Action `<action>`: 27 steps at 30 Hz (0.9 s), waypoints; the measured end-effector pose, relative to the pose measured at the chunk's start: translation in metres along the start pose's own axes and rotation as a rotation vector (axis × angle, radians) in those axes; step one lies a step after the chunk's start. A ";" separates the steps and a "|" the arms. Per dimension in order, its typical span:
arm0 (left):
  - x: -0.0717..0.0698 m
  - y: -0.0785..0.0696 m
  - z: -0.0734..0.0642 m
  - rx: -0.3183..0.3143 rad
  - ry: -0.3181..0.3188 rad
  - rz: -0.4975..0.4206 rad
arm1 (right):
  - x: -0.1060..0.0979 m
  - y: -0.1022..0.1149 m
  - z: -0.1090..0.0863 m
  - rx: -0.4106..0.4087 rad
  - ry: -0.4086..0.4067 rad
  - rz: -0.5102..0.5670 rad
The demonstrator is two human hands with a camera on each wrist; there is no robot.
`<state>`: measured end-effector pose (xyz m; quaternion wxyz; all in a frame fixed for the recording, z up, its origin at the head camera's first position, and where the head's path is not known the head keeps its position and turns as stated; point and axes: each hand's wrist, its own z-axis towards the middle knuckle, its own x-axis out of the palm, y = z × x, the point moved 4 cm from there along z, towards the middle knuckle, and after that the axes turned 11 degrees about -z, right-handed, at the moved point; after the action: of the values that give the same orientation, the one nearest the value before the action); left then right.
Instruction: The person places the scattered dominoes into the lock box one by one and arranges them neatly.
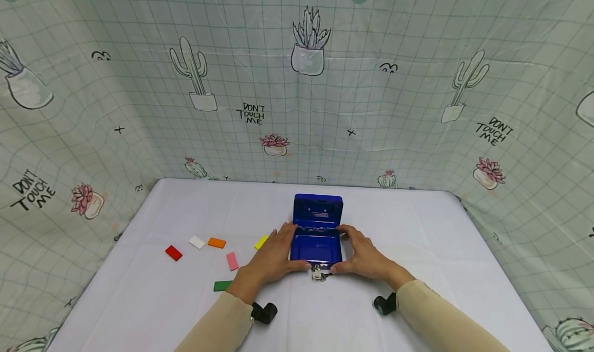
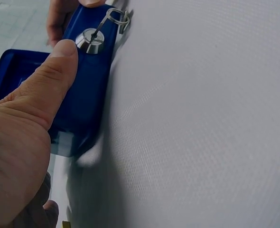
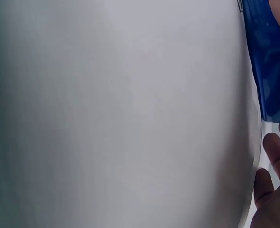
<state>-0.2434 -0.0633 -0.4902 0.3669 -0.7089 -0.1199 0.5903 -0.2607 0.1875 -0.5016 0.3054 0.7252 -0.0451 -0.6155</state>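
A blue metal cash box stands on the table with its lid raised toward the back and its inside bare. My left hand grips its left side, fingers along the wall and thumb at the front face. On the opposite side my right hand holds the box, thumb at the front right corner. In the left wrist view, a key sits in the round silver lock, with a key ring hanging from it. The right wrist view catches only a corner of the box and part of the right hand.
Left of the box lie small flat blocks: red, white, orange, pink, green and yellow. The green one is partly behind my left wrist. A cactus-print cloth hangs around the white table.
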 end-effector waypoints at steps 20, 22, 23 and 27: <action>0.002 0.003 0.000 -0.054 -0.017 -0.045 | -0.006 0.002 0.005 -0.032 0.073 0.034; 0.002 0.002 0.000 -0.051 -0.017 -0.051 | -0.006 0.002 0.005 -0.031 0.066 0.031; 0.002 0.002 0.000 -0.049 -0.016 -0.054 | -0.006 0.002 0.005 -0.027 0.063 0.033; 0.002 0.003 -0.001 -0.052 -0.012 -0.062 | -0.004 0.000 0.005 -0.023 0.053 0.039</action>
<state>-0.2422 -0.0645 -0.4939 0.3657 -0.7106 -0.1592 0.5797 -0.2660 0.1873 -0.4982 0.3268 0.7365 -0.0438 -0.5907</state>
